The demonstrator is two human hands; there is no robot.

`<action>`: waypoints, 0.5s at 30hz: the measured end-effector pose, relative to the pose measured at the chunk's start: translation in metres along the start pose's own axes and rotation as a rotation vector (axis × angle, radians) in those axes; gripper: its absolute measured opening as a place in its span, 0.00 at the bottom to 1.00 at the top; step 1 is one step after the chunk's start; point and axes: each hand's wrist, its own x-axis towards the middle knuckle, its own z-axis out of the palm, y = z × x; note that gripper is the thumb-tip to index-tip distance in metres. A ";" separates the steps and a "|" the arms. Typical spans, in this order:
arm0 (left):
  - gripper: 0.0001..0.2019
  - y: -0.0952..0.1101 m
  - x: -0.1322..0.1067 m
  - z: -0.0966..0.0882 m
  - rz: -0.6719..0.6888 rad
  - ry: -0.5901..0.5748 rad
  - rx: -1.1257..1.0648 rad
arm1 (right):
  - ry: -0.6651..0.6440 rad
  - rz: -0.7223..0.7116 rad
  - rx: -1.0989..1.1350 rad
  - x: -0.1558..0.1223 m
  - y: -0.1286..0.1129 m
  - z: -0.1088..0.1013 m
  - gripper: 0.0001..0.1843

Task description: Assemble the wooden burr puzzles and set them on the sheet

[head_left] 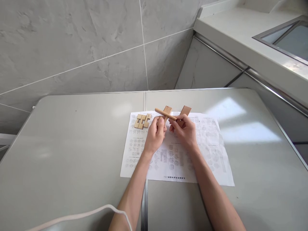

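My left hand (pixel 156 134) is closed around a flat wooden piece (pixel 167 110) with small marks or notches at its far end. A narrow wooden stick (pixel 163 112) lies crosswise over that piece, its right end pinched by the fingers of my right hand (pixel 186 130). Beyond the right hand a darker flat wooden piece (pixel 185 110) sticks out; whether the hand touches it I cannot tell. Left of both hands, several notched wooden puzzle pieces (pixel 142 122) lie side by side on the printed sheet (pixel 137 171).
The sheet, covered in small diagrams, lies on a pale grey folding table (pixel 72 154) with a seam down its middle. A white cable (pixel 96 210) crosses the near left. Behind is a grey tiled wall (pixel 96 38); a white counter (pixel 231 25) stands at the right.
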 end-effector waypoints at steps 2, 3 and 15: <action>0.19 0.001 0.000 0.000 0.001 0.004 0.002 | -0.003 0.006 -0.005 0.000 0.000 -0.001 0.09; 0.19 0.001 0.000 0.000 0.002 0.007 0.004 | -0.008 0.010 -0.012 0.000 0.000 -0.001 0.09; 0.14 0.006 0.003 -0.009 0.067 0.102 0.012 | -0.112 0.092 0.175 0.010 -0.001 -0.028 0.19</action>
